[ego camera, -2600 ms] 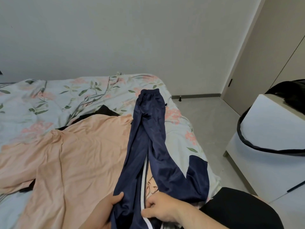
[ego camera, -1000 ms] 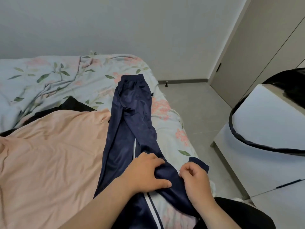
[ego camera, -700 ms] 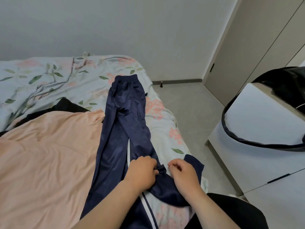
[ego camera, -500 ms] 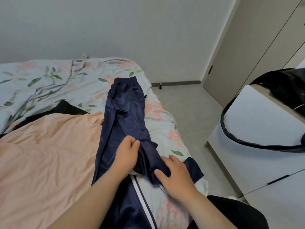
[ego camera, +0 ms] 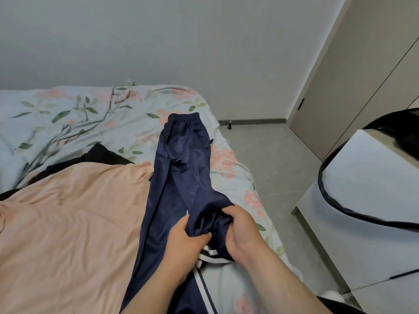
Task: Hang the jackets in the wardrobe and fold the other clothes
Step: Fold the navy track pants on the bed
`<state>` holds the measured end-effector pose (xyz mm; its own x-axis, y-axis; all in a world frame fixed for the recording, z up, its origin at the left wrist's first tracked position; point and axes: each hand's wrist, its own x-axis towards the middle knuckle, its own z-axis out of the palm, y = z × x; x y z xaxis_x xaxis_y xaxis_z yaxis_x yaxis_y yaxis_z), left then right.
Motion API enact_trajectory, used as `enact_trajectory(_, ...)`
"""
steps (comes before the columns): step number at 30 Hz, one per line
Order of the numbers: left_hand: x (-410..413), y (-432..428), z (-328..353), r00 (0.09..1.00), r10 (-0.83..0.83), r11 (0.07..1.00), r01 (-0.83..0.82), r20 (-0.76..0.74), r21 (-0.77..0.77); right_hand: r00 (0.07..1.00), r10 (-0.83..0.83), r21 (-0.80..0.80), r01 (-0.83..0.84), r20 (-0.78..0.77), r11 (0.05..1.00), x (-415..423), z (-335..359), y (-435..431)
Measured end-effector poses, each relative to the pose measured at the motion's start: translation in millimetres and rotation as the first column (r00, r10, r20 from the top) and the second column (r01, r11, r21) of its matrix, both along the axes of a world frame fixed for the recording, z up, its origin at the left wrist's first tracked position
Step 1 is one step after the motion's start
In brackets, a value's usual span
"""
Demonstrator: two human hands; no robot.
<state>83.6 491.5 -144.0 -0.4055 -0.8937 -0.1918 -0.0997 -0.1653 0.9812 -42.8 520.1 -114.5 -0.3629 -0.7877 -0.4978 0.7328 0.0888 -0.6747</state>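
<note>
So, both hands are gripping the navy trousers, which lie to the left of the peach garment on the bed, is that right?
Not quite: the head view shows the navy trousers lying to the right of the peach garment. The left hand and right hand do grip them.

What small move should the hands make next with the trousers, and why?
Probably pull the bunched leg straight and lay it over the other leg. The left hand and right hand both grip crumpled cloth of the trousers, while their waistband end lies flat on the bed, so the legs seem not aligned yet.
</note>
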Motion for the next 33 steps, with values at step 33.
enact_trajectory(33,50,-98,-29,0.568,0.319,0.886,0.106,0.759,-0.452,0.539,0.509,0.639,0.072,-0.671,0.766,-27,-59,-15)
